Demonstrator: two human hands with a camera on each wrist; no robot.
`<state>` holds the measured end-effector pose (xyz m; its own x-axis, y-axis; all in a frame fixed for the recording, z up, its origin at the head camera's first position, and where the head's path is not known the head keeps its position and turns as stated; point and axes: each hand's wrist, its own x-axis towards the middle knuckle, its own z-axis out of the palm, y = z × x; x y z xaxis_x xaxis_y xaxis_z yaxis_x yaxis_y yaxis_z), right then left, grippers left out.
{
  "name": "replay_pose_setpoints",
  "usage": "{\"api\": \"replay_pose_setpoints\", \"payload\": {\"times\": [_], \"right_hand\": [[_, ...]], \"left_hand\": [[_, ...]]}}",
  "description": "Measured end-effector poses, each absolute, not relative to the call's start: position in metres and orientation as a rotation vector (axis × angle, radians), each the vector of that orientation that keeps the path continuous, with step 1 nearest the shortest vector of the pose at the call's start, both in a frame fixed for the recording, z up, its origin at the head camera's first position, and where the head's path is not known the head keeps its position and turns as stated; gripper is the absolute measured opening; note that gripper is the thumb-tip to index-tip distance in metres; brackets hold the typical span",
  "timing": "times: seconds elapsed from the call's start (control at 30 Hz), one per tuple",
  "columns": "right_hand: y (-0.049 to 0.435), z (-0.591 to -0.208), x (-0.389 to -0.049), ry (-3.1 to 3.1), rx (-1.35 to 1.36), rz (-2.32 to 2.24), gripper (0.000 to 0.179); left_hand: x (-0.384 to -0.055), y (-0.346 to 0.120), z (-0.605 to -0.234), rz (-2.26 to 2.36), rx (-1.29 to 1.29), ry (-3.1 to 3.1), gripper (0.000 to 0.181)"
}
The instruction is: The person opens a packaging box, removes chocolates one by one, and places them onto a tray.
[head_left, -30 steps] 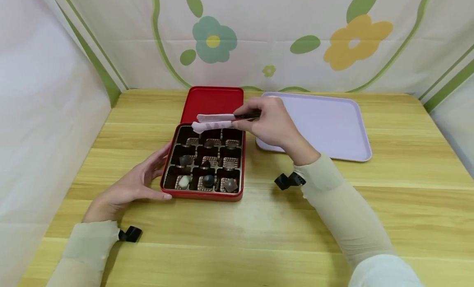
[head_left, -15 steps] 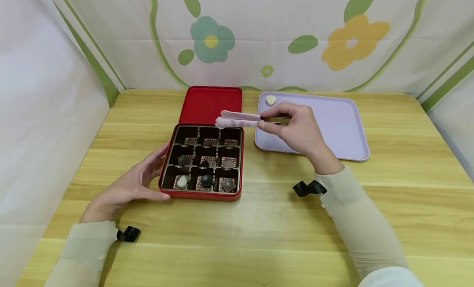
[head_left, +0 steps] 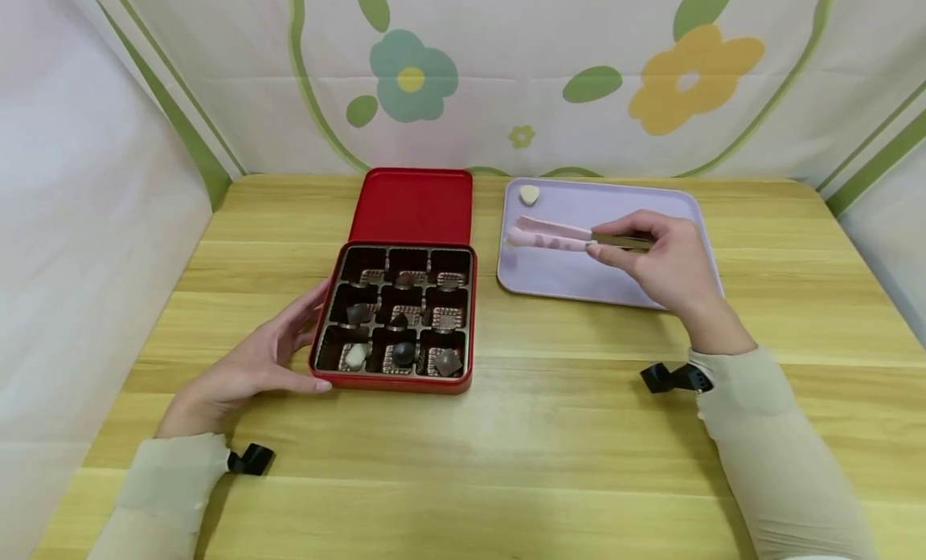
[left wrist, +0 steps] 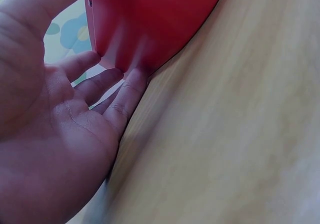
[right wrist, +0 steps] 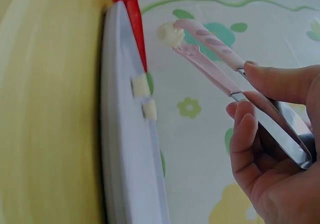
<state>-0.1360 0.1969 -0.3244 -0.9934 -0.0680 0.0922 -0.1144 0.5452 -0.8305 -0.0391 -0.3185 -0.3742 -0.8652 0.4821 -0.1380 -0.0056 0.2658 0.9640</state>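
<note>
My left hand (head_left: 253,367) rests on the left side of a red chocolate box (head_left: 469,375), with fingertips against the wall and thumb at the front corner. Inside its divided dark insert lie several chocolates: a white chocolate (head_left: 356,355), a dark round chocolate (head_left: 404,353) and a brown square chocolate (head_left: 448,361) in the front row, with darker ones behind. My right hand (head_left: 669,263) grips pink-tipped tongs (head_left: 553,237) above the lilac tray (head_left: 600,279). In the right wrist view, a cream-white chocolate (right wrist: 170,34) sits between the tong tips. Two pale pieces (right wrist: 140,86) lie on the tray.
The box's red lid (head_left: 412,205) lies open behind it, left of the tray. A flower-printed white cloth (head_left: 492,78) rises along the back of the wooden table (head_left: 506,447), and white cloth also stands at both sides.
My right hand has carried the tongs rightward from above the box to above the tray, uncovering a white piece at the tray's back left corner. My left hand stays at the box.
</note>
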Motion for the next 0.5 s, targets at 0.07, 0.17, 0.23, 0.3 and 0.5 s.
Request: {"api": "replay_pose_setpoints", "payload": {"times": [0.07,0.17,0.23,0.3,0.5], "right_hand": [[0.207,-0.328,-0.135,-2.773,0.137,1.415,0.029],[0.215,-0.331,-0.134,-2.837,0.125,1.361,0.030],[0.217,-0.332,-0.135,-2.856,0.129,1.346,0.030],[0.217,-0.333,-0.136,-2.857,0.138,1.366,0.030],[0.216,-0.339,-0.138,-2.872,0.188,1.430,0.031]], "left_hand": [[-0.039,-0.318,-0.373,1.629,0.432,2.132,0.126],[-0.039,-0.318,-0.372,1.630,0.429,2.127,0.126],[-0.039,-0.318,-0.372,1.629,0.427,2.125,0.125],[-0.039,-0.318,-0.372,1.628,0.427,2.123,0.125],[-0.040,-0.318,-0.375,1.629,0.420,2.108,0.125]]}}
